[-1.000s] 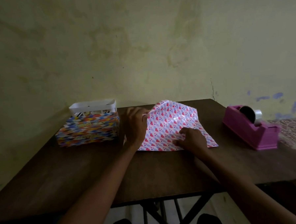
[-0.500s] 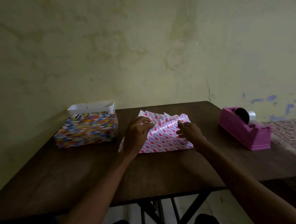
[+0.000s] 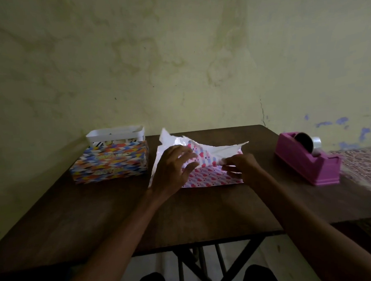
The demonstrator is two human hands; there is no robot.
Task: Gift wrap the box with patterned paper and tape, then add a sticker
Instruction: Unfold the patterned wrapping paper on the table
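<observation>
A sheet of pink wrapping paper with hearts (image 3: 210, 177) lies half folded at the far middle of the brown table (image 3: 98, 220), its white underside turned up at the back. My left hand (image 3: 173, 169) hovers over the sheet's left part with fingers spread. My right hand (image 3: 241, 166) pinches a fold of the paper at its right side. A box with a colourful zigzag pattern (image 3: 110, 163) stands to the left of the sheet. A pink tape dispenser (image 3: 306, 162) with a roll of clear tape stands at the right.
A white plastic tray (image 3: 115, 135) sits behind the patterned box, against the yellowish wall. A patterned cloth surface (image 3: 366, 163) lies beyond the table's right edge. The table's crossed metal legs (image 3: 208, 266) show below the near edge.
The paper has been folded back on itself, so its white underside now stands up at the rear. My right hand moved up from the near edge to the fold; my left hand opened.
</observation>
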